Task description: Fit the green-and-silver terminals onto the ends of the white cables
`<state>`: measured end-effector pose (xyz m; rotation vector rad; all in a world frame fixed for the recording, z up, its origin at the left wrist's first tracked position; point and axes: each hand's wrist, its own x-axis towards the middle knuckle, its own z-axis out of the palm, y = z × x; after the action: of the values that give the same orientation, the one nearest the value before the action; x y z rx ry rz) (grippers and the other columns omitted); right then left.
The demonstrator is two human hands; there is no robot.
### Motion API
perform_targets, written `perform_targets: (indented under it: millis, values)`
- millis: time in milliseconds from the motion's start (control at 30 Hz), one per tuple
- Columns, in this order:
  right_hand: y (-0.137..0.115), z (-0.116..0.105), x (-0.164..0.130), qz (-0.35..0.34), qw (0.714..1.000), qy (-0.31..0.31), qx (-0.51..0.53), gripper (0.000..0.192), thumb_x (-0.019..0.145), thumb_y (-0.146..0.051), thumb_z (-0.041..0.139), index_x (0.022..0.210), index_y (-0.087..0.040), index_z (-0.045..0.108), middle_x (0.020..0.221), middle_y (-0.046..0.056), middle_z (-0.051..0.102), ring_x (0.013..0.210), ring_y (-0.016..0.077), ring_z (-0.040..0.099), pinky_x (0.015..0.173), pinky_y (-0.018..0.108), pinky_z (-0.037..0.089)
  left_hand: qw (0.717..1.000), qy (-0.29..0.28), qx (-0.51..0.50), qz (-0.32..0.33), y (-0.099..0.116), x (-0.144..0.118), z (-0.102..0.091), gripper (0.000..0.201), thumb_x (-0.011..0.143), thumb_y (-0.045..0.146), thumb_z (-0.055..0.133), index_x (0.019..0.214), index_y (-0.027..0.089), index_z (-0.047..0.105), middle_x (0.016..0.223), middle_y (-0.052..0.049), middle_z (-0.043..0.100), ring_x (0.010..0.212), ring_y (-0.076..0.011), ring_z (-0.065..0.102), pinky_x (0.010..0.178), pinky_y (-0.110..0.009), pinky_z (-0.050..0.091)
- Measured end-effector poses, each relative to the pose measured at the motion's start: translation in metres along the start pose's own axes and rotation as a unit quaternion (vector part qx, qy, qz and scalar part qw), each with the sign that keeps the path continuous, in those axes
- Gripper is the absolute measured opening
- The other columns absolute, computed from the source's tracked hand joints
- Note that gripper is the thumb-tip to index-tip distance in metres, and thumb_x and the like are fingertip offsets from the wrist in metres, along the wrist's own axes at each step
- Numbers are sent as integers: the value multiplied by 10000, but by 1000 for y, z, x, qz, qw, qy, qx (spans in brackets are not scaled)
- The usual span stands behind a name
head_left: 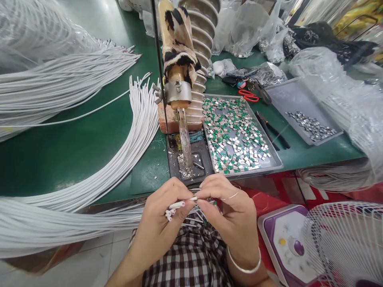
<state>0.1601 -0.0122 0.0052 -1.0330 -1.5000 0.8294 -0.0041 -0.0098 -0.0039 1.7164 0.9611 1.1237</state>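
Note:
My left hand (163,213) is closed around several white cables (177,205), whose cut ends stick out between thumb and fingers. One cable end lies across its fingertips, pointing at my right hand (231,209). The right thumb and index finger are pinched together at that end; what exactly sits between them is too small to make out. Both hands are above my lap, just in front of the table edge. Straight ahead, a soldering iron (184,135) with a cloth-wrapped handle points down over a dark tray (175,169) with solder crumbs.
Long bundles of white cable (119,159) cover the left side. Right of the iron stands a tray (277,162) of small green-and-metal connectors, then pliers (273,133), red-handled scissors (249,95) and a grey tray (311,107) of metal parts. A ribbed hose (205,44) rises behind. A fan (350,239) stands lower right.

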Motion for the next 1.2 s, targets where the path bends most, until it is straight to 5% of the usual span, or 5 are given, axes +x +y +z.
perform_targets:
  millis: [367, 467, 567, 767, 1200]
  values:
    - [2, -5, 4, 73, 994, -83, 24, 212, 906, -138, 597, 703, -198, 617, 707, -11, 634, 711, 134, 601, 670, 263, 498, 1000, 8, -5, -7, -5, -3, -4, 147, 912, 86, 664, 864, 222, 689, 747, 43, 594, 672, -91, 551, 593, -195, 414]
    - [12, -13, 17, 51, 994, -11, -93, 214, 972, -176, 521, 801, -203, 645, 808, 16, 698, 796, 155, 655, 751, 284, 523, 999, 31, -28, -10, -10, -5, -6, 151, 928, 103, 648, 901, 243, 700, 768, 41, 603, 690, -100, 556, 622, -210, 421]
    - [32, -23, 39, 62, 899, 95, -424, 280, 1012, -193, 405, 958, -166, 679, 976, 106, 740, 961, 227, 656, 878, 372, 502, 998, 41, -47, -31, -15, -6, -6, 152, 953, 135, 621, 918, 254, 709, 777, 30, 617, 711, -117, 554, 642, -227, 416]
    - [55, -25, 69, 110, 848, 55, -515, 196, 954, -173, 523, 913, -141, 712, 968, 159, 731, 961, 305, 610, 881, 451, 437, 995, 21, -73, -66, -16, -5, -2, 140, 967, 207, 621, 907, 247, 740, 843, -12, 660, 793, -152, 589, 701, -249, 430]
    - [48, -32, 53, 85, 871, 92, -476, 224, 894, -148, 491, 745, -174, 655, 771, 112, 704, 788, 253, 638, 763, 391, 487, 993, 7, -82, -87, -19, -7, 1, 153, 962, 198, 625, 884, 251, 744, 859, -10, 671, 795, -144, 608, 725, -239, 449]
